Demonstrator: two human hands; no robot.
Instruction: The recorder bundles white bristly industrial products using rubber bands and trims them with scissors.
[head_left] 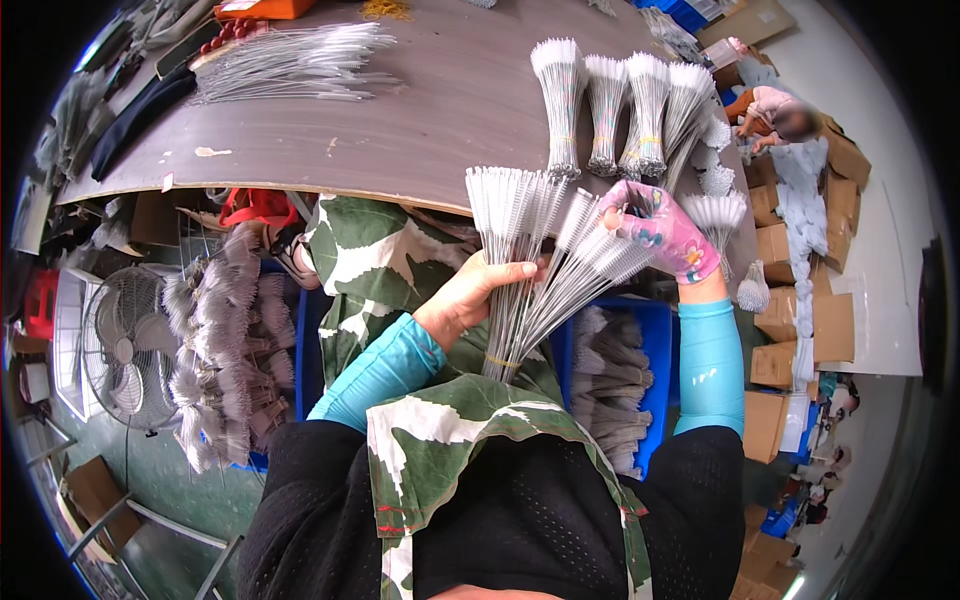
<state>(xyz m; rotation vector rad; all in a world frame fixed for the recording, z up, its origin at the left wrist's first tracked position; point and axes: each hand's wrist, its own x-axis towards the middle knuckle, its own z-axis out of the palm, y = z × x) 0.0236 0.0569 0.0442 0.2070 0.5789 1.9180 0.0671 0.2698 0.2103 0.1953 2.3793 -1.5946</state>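
Bundle of thin wire brushes (520,270), frame centre, banded low on the stems, white bristle tips fanned up. Left hand (470,295) closed round the stems; gloved right hand (662,232) pinching a few splayed tips. Best keep the stem grip firm, peel few at a time. Finished bundles (625,115) on the grey table (420,110), upper right.

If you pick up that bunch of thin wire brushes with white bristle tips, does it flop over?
Probably not much: the bunch of thin wire brushes stands straight above the bare left hand. It likely splays, since the tips fan toward the gloved right hand. It looks light.
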